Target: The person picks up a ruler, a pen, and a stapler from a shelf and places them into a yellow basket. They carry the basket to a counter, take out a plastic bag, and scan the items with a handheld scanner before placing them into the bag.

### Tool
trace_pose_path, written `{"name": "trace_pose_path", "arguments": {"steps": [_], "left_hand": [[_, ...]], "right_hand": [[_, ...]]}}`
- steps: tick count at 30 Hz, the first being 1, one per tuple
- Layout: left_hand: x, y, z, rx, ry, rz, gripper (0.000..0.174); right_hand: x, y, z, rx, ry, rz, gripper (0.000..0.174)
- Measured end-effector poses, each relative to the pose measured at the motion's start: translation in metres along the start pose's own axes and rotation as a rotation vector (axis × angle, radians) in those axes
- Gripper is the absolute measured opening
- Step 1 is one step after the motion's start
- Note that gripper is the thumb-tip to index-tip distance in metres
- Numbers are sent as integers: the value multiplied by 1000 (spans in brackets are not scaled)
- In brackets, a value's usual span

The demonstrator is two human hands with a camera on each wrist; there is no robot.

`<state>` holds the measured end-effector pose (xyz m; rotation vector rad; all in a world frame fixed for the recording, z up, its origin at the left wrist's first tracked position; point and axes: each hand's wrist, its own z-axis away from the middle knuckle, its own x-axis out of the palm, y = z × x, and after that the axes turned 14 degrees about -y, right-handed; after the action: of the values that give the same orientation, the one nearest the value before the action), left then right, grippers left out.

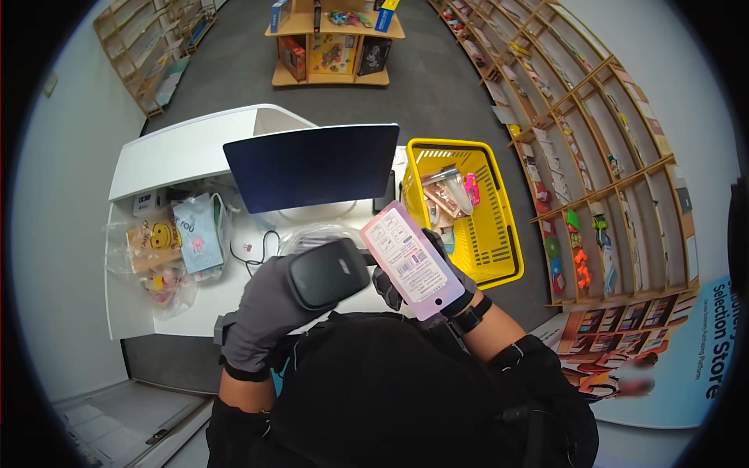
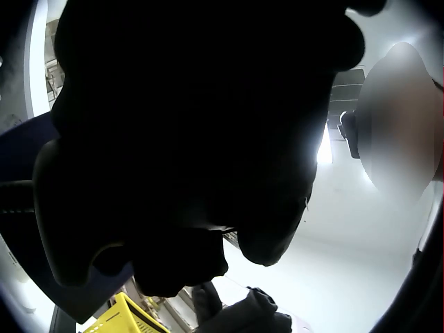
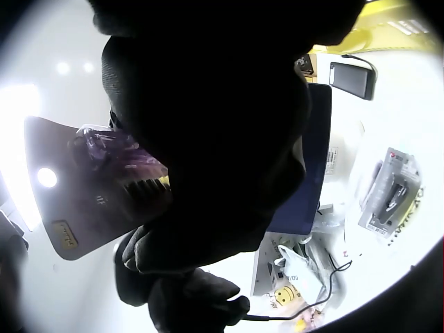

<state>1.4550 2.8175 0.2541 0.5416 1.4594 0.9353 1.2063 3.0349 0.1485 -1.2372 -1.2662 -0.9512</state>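
**Scanner and Pack Being Held Side by Side over the Counter**

A black scanner (image 1: 328,273) is being gripped by the gloved left hand (image 1: 261,312), with the fingers curled round its handle. Just beside it, at 3 o'clock, a pink pack (image 1: 409,261) is being pinched at its lower end by the gloved right hand (image 1: 456,295). The pack is being held tilted over the near edge of the counter (image 1: 179,152), with its top toward 11 o'clock and its barcode label turned upward. Whether scanner and pack are touching cannot be told.

In the right wrist view the pack (image 3: 90,187) is being seen backlit from its other face, and the hand is being shown only as a dark outline.

At 12 o'clock from the hands, a dark monitor (image 1: 312,165) is being carried by the counter. At 9 o'clock, printed bags (image 1: 199,230) are being kept in a cluster, one with a smiley face. At 2 o'clock, a yellow basket (image 1: 455,143) is being used to hold several packaged goods. Farther out at 3 o'clock, wooden shelves (image 1: 593,140) are being filled with small wares.
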Motion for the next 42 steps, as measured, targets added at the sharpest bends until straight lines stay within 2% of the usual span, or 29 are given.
{"name": "trace_pose_path", "arguments": {"steps": [1, 2, 5, 9, 14, 15, 17, 18, 19, 21, 22, 23, 26, 29, 30, 32, 33, 34, 37, 38, 40, 41, 42], "left_hand": [[-2, 11, -5, 19, -71, -40, 44], [-2, 17, -6, 38, -143, -81, 44], [5, 14, -9, 51, -145, 21, 44], [9, 7, -9, 60, -150, 106, 44], [4, 17, -10, 49, -137, 99, 45], [4, 14, -9, 49, -137, 100, 45], [3, 2, -3, 34, -77, 60, 45], [2, -6, 3, 21, -46, 40, 46], [3, -17, 11, 12, -41, 40, 46], [4, -48, 35, -110, 109, 99, 45], [3, -61, 50, -184, 189, 130, 44], [0, -72, 63, -207, 199, 131, 44], [-6, -94, 92, -501, 258, 307, 39], [-4, -106, 114, -595, 289, 334, 36], [-2, -109, 120, -635, 302, 349, 34], [2, -110, 127, -650, 320, 359, 34], [3, -110, 129, -655, 327, 361, 33], [5, -110, 130, -661, 334, 363, 32], [10, -109, 126, -643, 339, 330, 31], [11, -108, 124, -630, 335, 310, 30], [14, -110, 122, -610, 351, 299, 30], [15, -111, 124, -593, 364, 285, 31], [16, -110, 126, -576, 377, 271, 31]], "right_hand": [[6, 2, -1, -40, 100, 83, 71], [3, 2, -2, -37, 99, 82, 71], [-13, 4, -4, -51, 164, 219, 72], [-21, 8, -5, -64, 271, 257, 74], [-6, 5, -6, -25, 172, 310, 74], [6, 5, -10, 25, 103, 290, 74], [27, 5, -17, 133, -39, 245, 74], [32, 6, -17, 142, -42, 239, 74], [37, 7, -13, 115, 26, 155, 76], [39, 8, -7, 64, 163, -11, 82], [23, 12, -5, 84, 162, -24, 82], [4, 8, -16, 82, 32, -59, 81], [-42, -2, -28, 52, -357, -163, 76], [-82, 0, -7, 7, -738, -268, 72], [-53, 1, -11, 21, -733, -277, 72], [30, 5, -9, 108, -55, 123, 78], [51, 7, -12, 149, 282, 327, 82], [43, 6, -19, 166, 281, 326, 82], [3, -1, -59, 588, 349, 1026, 62], [2, 5, -72, 593, 345, 1028, 62], [-1, 20, -98, 610, 418, 1654, 59], [-5, 24, -109, 616, 406, 1655, 59], [-15, 26, -118, 650, 396, 1834, 61]]}}
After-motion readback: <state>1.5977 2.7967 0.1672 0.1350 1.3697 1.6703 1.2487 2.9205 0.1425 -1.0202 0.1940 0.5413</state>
